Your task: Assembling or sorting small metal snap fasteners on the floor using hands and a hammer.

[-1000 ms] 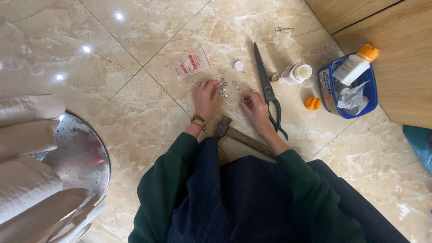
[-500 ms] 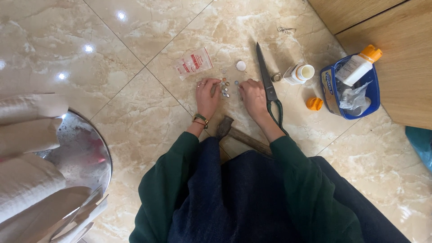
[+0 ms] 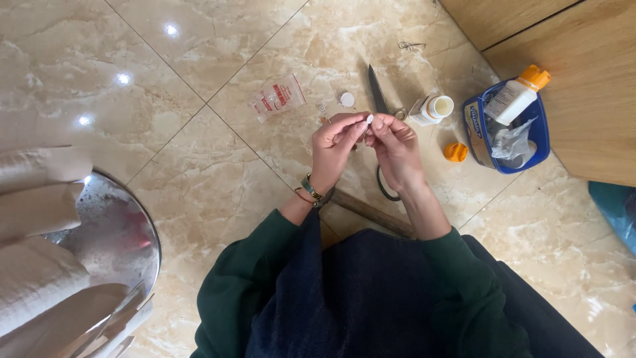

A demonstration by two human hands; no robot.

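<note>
Beige marble-look floor tiles (image 3: 199, 53) fill most of the view, with ceiling lights glinting off them and a wooden cabinet (image 3: 570, 40) along the top right. The person sits on the floor in a dark green top, both hands raised a bit above the tiles.

Left hand (image 3: 333, 147) and right hand (image 3: 395, 147) meet fingertip to fingertip, and both are pinched on a tiny white piece (image 3: 370, 119) held between them — too small to say what it is. The left wrist has a green-and-gold bracelet (image 3: 309, 189).

Stuff lying around them on the floor:
- scissors (image 3: 378, 96) right behind the hands, blade pointing away from the person, handle loops partly hidden under the right hand
- a small white round cap (image 3: 346, 99) just left of the blade
- a clear plastic packet (image 3: 278, 97) with red print, further left
- a white bottle (image 3: 430, 108) on its side with its mouth open, beside the scissors, and an orange cap (image 3: 456, 152) a little nearer the person
- a blue tub (image 3: 540, 129) by the cabinet, holding a white bottle with an orange top (image 3: 517, 94) and some crumpled clear plastic
- a wooden stick (image 3: 371, 212) poking out from under the arms — looks like a handle, its head is hidden

Off to the left there's a shiny round metal base (image 3: 112, 232) and pale folded cloth (image 3: 40, 225) over it. A small wire bit (image 3: 411, 46) lies near the cabinet.
</note>
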